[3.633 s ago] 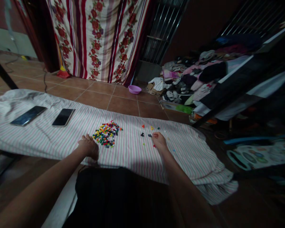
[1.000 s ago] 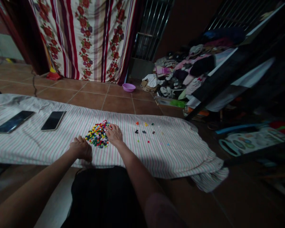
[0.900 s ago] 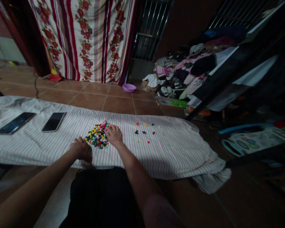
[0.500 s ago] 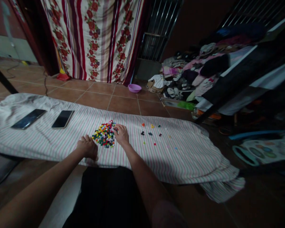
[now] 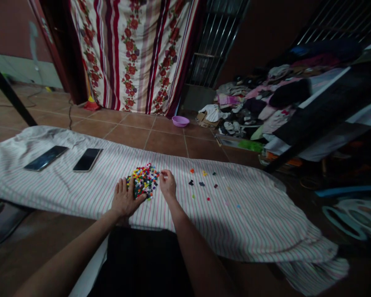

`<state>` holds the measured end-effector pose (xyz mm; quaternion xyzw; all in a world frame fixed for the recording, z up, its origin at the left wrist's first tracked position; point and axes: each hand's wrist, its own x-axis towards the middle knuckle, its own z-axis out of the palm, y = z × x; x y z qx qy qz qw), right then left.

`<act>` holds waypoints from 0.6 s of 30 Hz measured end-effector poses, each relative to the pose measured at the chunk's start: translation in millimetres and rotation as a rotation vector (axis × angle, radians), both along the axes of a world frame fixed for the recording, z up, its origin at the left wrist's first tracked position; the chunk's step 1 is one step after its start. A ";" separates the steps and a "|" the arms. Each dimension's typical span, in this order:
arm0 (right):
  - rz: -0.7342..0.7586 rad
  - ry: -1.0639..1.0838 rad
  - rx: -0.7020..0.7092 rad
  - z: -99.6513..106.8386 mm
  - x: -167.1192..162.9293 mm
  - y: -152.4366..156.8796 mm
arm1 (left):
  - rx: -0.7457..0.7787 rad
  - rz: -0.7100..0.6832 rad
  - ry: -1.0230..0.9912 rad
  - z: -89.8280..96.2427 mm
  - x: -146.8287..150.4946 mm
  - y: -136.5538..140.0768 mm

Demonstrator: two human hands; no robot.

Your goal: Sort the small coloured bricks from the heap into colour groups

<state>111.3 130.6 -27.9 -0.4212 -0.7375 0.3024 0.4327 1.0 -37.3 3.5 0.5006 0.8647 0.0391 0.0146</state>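
Lying on the cloth-covered bench, head view: one pile of small coloured pieces [image 5: 145, 179], between the hands. Left hand [image 5: 125, 202]: open, fingers spread, against the pile's near left edge. Right hand [image 5: 167, 185]: fingertips drawn together, just right of the pile; cannot tell whether a piece is pinched.

Risks, as judged: a sweep of the left hand could scatter loose pieces; so small a piece could slip from a pinch; a tug on the cloth could jumble the small clusters [image 5: 202, 184] at right.

Surface: striped cloth [image 5: 241, 231], creased, overhanging; two phones [image 5: 88, 160], flat, left.

Room: dim; tiled floor [image 5: 167, 142], floral curtain [image 5: 136, 53], purple basin [image 5: 180, 121], heaped clothes [image 5: 259, 103] at right.
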 end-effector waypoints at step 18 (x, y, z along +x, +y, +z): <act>-0.028 0.031 -0.128 3.8 1.4 -1.8 | 0.466 -0.499 0.229 -14.8 17.0 42.5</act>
